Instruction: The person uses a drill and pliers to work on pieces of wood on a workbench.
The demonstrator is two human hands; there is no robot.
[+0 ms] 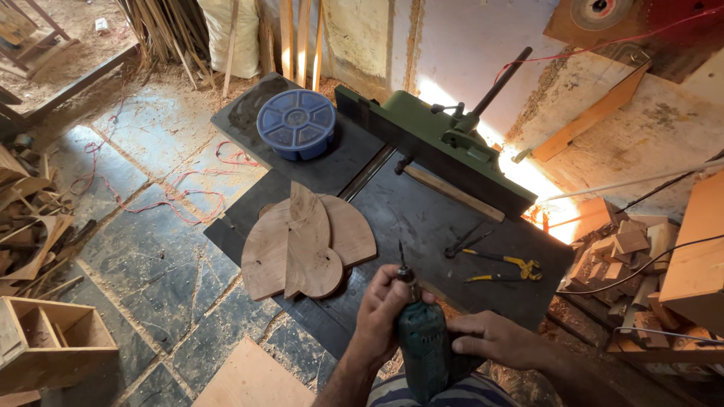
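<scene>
Head view: left hand (386,307) wraps fingers tight around chuck end of green power drill (421,348), bit pointing up. Right hand (494,339) rests on drill body, fingers pressed together. Drill held low over dark machine table (422,218), near stacked rounded wood pieces (308,241); pliers (504,265) lie right.

The dark machine table (422,218) carries wooden cutouts (305,241), a blue organizer box (297,123) and pliers (501,264).

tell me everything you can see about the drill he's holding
The drill has a dark green, textured body and a metal chuck with a thin bit pointing up and away. It is held low, over the near edge of the dark machine table. The left hand grips near the chuck; the right hand rests against its side.
</scene>
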